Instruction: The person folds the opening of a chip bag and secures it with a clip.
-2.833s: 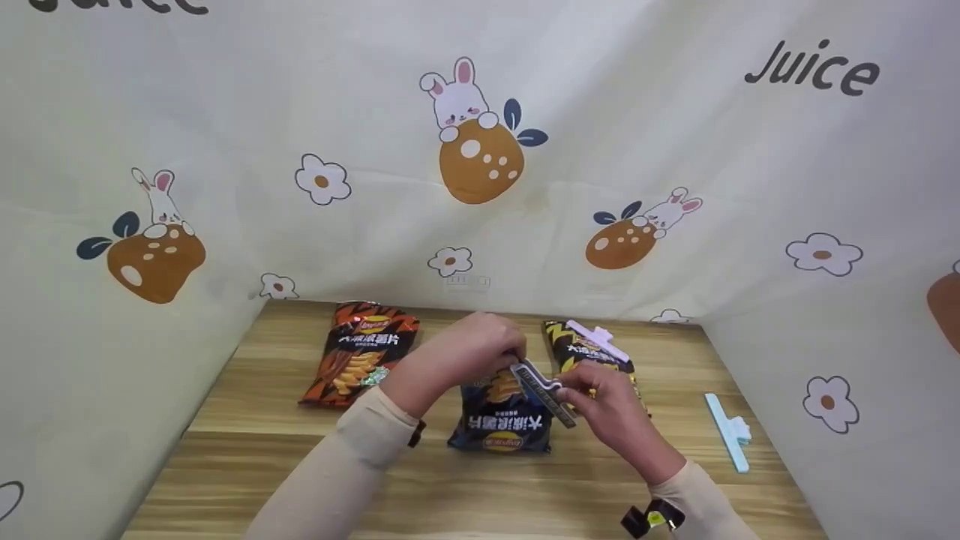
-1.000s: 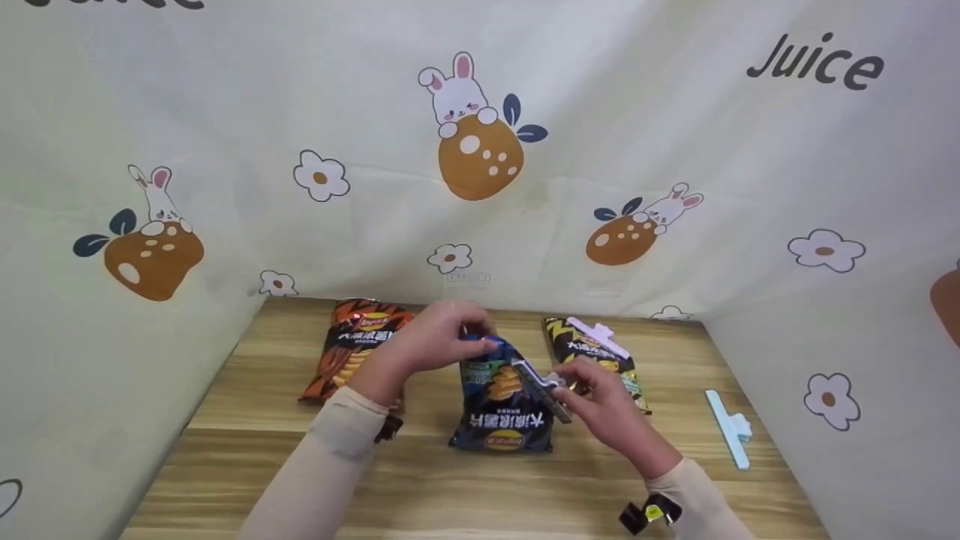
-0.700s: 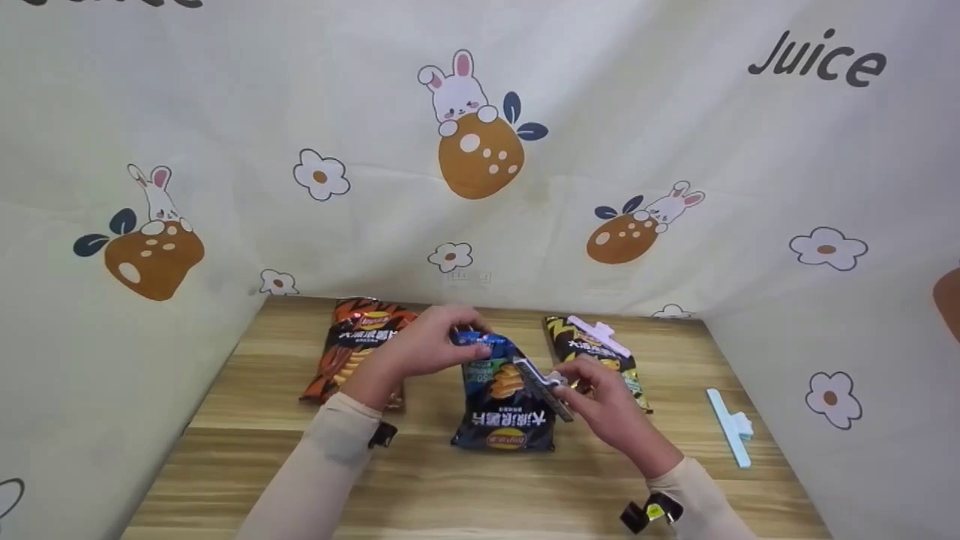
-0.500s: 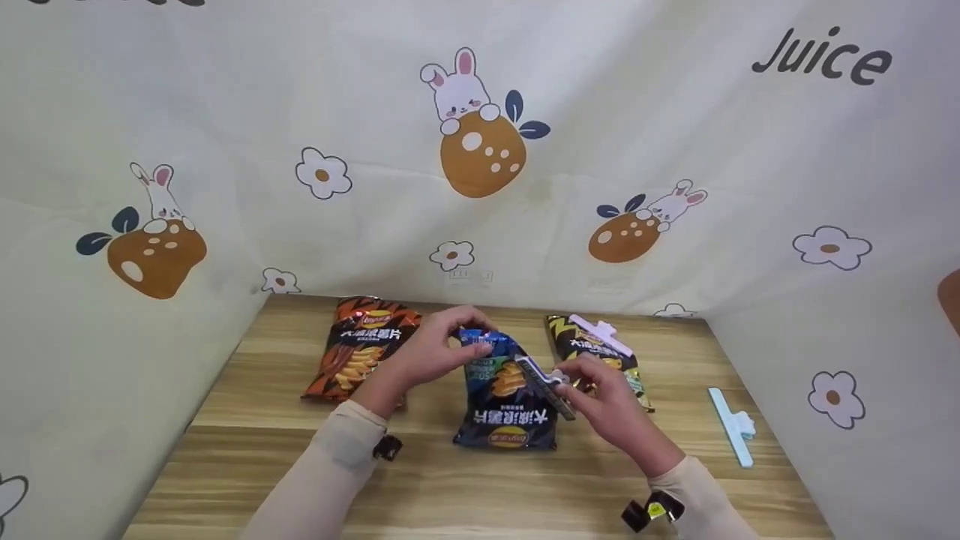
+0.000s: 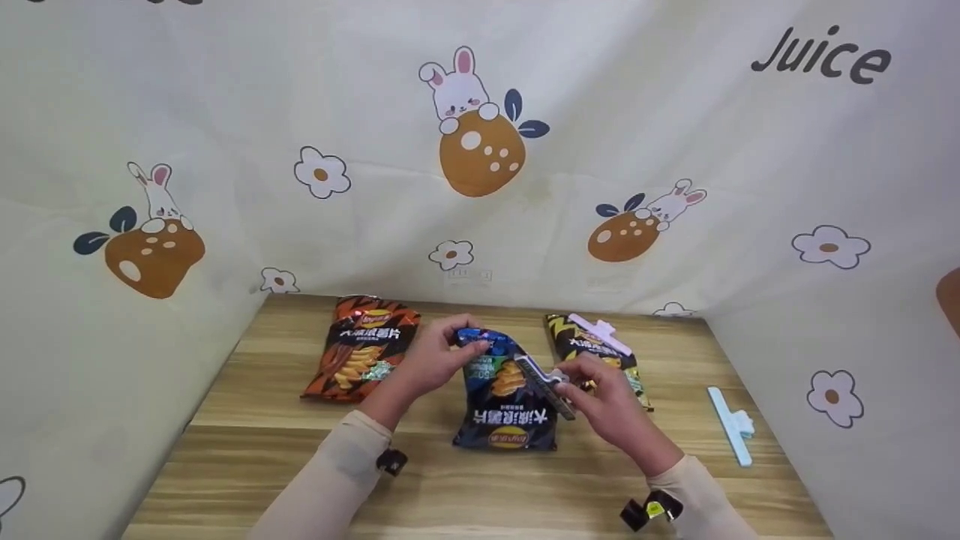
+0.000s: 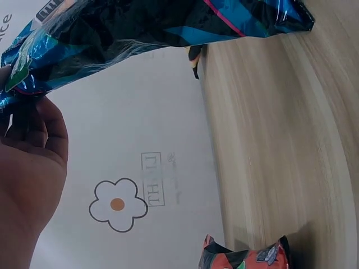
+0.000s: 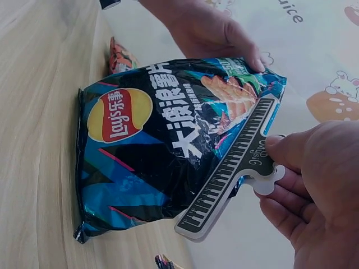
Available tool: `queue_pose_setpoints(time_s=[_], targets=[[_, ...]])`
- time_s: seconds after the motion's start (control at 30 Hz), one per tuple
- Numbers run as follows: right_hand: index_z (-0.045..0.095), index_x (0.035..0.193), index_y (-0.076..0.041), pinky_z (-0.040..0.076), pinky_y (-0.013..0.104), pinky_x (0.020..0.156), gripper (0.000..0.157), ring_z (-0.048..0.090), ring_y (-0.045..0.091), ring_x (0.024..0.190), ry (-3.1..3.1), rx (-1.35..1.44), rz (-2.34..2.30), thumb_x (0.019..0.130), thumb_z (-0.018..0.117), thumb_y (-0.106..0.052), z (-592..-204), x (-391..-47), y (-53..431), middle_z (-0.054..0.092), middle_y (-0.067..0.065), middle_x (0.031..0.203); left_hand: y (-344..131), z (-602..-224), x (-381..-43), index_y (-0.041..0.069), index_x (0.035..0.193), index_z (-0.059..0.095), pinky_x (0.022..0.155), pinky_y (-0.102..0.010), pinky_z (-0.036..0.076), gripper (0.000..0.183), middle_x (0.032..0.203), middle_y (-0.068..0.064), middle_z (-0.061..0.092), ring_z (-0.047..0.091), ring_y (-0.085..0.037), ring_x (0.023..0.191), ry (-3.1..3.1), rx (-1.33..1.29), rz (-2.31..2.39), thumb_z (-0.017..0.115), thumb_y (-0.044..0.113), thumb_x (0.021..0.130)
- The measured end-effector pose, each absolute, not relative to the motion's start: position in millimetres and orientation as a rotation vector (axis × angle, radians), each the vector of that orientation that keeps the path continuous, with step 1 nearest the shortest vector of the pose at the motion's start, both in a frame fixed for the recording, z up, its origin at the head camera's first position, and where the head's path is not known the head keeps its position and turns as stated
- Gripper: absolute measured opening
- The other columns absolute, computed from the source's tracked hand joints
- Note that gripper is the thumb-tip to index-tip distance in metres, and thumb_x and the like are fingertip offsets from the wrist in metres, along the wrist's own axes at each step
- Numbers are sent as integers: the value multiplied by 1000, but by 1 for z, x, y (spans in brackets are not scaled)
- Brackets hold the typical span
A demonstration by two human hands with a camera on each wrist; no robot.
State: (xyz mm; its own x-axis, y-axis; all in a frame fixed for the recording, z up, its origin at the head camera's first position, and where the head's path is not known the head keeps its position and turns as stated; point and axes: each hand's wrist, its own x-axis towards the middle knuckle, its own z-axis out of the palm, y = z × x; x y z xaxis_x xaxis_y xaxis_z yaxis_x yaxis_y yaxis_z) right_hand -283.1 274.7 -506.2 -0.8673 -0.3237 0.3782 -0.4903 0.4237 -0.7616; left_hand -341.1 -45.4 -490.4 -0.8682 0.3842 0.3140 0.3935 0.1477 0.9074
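Observation:
A blue Lay's chip bag (image 5: 499,409) is upright on the table, its print upside down in the head view. My left hand (image 5: 441,356) pinches the bag's top left corner, thumb in front and fingers behind. With thumb and fingers, my right hand (image 5: 604,390) pinches the handle of a black bag clip (image 7: 227,174) printed with piano keys. The clip slants over the bag's upper right edge. In the left wrist view the bag's side (image 6: 140,28) crosses the top, and the left fingers (image 6: 53,126) curl beneath its corner.
An orange chip bag (image 5: 364,349) lies at the back left of the wooden table (image 5: 450,495). At the back right, a yellow and black chip bag (image 5: 577,345) has a pink clip (image 5: 600,334) on it. A light blue clip (image 5: 729,426) lies near the right edge. A printed cloth hangs behind.
My left hand has moved from beside the clip's upper end to the bag's top left corner, then lowered slightly, showing more of the bag's top. The right hand has stayed on the clip's handle.

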Motion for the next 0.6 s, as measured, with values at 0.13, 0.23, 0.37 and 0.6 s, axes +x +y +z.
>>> queue_pose_setpoints(time_s=[0.13,0.23,0.37,0.6], targets=[[81,113,-18,67,37,69,20,73,21,89,-2505,688,1448,99,82,-4,-504,-281,273,73,2,99,-47,-491,-343,10,106,73,81,-38,64,18,105,-5,75,71,-24,97,-2353,-863,-1910,78,27,105],[81,112,-16,68,41,68,18,74,25,88,-2499,669,1491,98,83,-5,-501,-280,272,73,0,97,-48,-490,-342,11,104,72,81,-39,64,17,104,-6,74,71,-25,96,-2350,-883,-1924,78,27,105],[82,112,-15,68,45,66,15,75,28,87,-2490,666,1513,99,82,-7,-496,-281,269,75,2,98,-48,-489,-341,12,103,72,81,-41,65,17,104,-6,74,71,-25,96,-2367,-871,-1914,79,28,105],[83,110,-18,63,35,77,15,73,18,88,-2455,701,1378,97,84,-10,-487,-285,261,78,-5,98,-46,-488,-340,14,102,73,80,-42,66,15,104,-5,74,72,-25,96,-2393,-839,-1873,79,28,104]])
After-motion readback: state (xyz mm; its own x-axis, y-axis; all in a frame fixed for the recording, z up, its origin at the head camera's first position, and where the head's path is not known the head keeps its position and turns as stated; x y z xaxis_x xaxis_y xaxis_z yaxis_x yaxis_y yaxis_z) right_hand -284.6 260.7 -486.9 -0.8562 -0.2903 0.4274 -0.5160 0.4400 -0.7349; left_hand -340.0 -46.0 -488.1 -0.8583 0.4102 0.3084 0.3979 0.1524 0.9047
